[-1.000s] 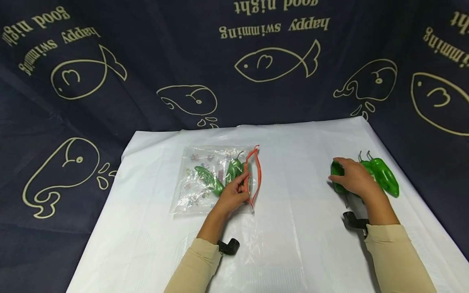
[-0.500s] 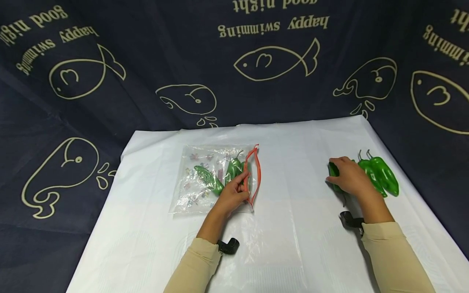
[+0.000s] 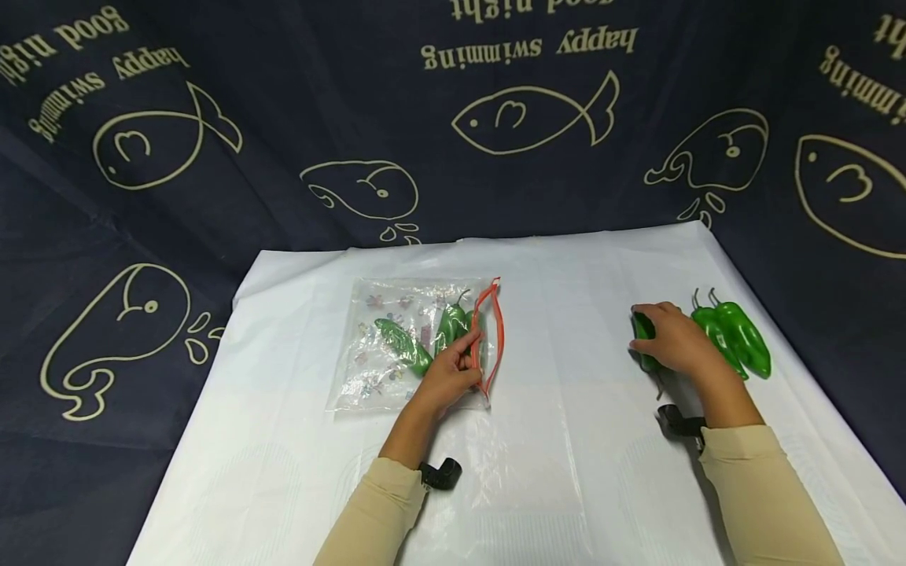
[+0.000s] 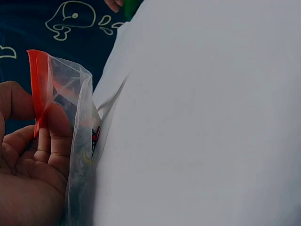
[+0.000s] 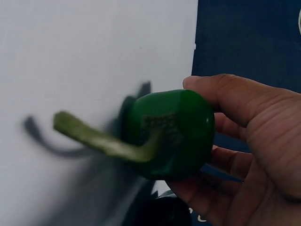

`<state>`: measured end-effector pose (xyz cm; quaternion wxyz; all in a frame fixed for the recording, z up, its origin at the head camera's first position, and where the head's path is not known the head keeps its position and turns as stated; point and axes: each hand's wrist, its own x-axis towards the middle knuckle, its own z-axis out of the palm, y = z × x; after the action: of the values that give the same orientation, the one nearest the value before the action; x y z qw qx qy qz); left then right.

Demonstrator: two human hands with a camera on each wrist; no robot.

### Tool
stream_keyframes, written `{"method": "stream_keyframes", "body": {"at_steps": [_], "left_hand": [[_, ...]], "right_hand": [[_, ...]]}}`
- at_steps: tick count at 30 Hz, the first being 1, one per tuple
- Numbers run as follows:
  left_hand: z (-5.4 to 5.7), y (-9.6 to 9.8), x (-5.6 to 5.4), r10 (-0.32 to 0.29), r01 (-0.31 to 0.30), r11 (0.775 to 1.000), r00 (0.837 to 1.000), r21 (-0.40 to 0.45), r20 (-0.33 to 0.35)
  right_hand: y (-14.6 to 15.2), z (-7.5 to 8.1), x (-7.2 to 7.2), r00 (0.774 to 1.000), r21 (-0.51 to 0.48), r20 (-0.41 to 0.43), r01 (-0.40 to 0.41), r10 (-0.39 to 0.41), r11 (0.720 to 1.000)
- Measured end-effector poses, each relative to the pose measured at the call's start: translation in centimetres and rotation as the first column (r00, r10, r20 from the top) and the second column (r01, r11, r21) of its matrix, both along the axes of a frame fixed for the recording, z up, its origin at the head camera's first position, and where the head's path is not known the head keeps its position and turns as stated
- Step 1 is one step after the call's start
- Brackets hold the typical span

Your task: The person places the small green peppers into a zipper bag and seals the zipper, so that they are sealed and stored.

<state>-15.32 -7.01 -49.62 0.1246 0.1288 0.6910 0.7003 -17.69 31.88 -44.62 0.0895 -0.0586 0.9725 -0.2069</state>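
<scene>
A clear plastic zip bag [image 3: 361, 381] with a red zip edge [image 3: 501, 330] lies on the white-covered table, its mouth parted toward the right. Inside it are green peppers [image 3: 405, 346], one of them partly behind my fingers. My left hand [image 3: 444, 381] pinches the near side of the bag's mouth at the red strip [image 4: 40, 80], between thumb and fingers. Off to the right, my right hand [image 3: 678, 338] grips another green pepper [image 5: 164, 127] by its sides, its curved stem pointing out toward me. Whether that pepper touches the cloth I cannot tell.
Two more green peppers [image 3: 739, 338] lie side by side just right of my right hand, stems away from me. A dark fabric [image 3: 538, 196] with fish and whale drawings hangs behind the table. White cloth [image 3: 559, 314] stretches between the bag and my right hand.
My right hand has shifted slightly left with the pepper in its grip, leaving the two other peppers more exposed. My left hand and the bag stay put.
</scene>
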Motion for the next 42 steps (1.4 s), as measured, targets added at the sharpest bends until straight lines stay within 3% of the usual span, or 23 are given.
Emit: {"method": "stream_keyframes", "body": {"at_steps": [13, 20, 23, 35, 42], "left_hand": [[0.6, 0.0, -0.1, -0.007, 0.01, 0.999, 0.997, -0.033, 0.077], [3.2, -0.1, 0.7, -0.028, 0.03, 0.999, 0.996, -0.02, 0.087], [3.7, -0.1, 0.9, -0.027, 0.028, 0.999, 0.996, -0.019, 0.082], [3.6, -0.1, 1.0, -0.025, 0.027, 0.999, 0.997, -0.025, 0.075], [3.5, 0.0, 1.0, -0.029, 0.031, 0.999, 0.998, -0.037, 0.057]], "right_hand": [[0.3, 0.6, 0.2, 1.0, -0.037, -0.006, -0.024, 0.024, 0.999], [0.2, 0.7, 0.5, 1.0, -0.147, 0.012, -0.001, 0.003, 0.989], [-0.1, 0.7, 0.6, 1.0, -0.199, 0.006, -0.01, 0.012, 0.98], [-1.1, 0.7, 1.0, 0.999, -0.469, 0.038, 0.006, 0.014, 0.883], [-2.0, 0.3, 0.8, 0.998, -0.604, 0.067, 0.043, -0.003, 0.796]]}}
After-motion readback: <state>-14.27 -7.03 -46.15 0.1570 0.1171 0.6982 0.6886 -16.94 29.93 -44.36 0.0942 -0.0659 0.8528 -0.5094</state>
